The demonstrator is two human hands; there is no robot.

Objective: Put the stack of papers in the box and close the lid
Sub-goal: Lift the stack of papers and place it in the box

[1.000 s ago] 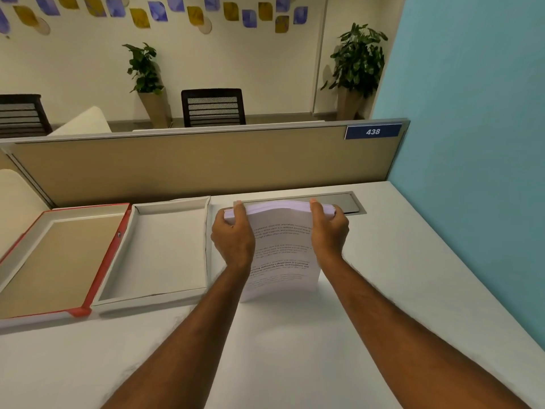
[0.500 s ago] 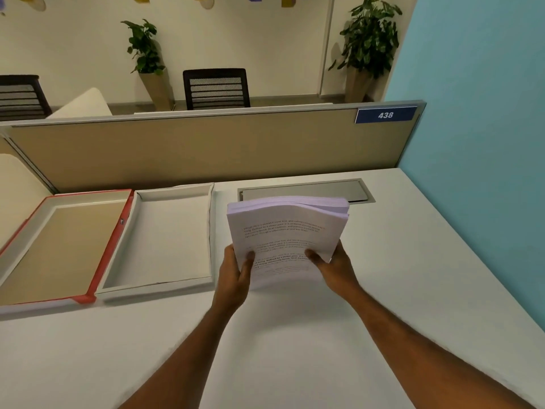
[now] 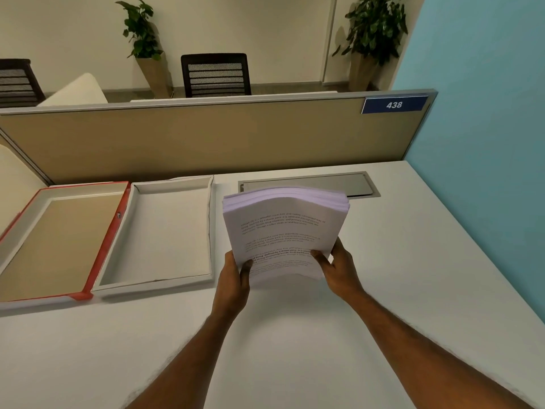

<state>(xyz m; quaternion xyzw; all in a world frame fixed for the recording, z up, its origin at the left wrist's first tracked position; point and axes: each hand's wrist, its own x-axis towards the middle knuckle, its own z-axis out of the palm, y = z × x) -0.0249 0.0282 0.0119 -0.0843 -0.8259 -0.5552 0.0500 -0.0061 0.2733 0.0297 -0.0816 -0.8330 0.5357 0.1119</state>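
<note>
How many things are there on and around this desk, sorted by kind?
Stack of papers: 1, held by the left hand and right hand
Box with open lid: 1
Chairs: 2
Potted plants: 2
Number sign: 1
Total: 7

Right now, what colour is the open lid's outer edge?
Red, around a tan inner panel, on the lid; seen in the head view.

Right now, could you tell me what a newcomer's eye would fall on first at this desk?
First, the stack of papers, held up at the centre over the white desk by the left hand and right hand. Next, the open box to its left, its red-edged lid flung open further left.
</note>
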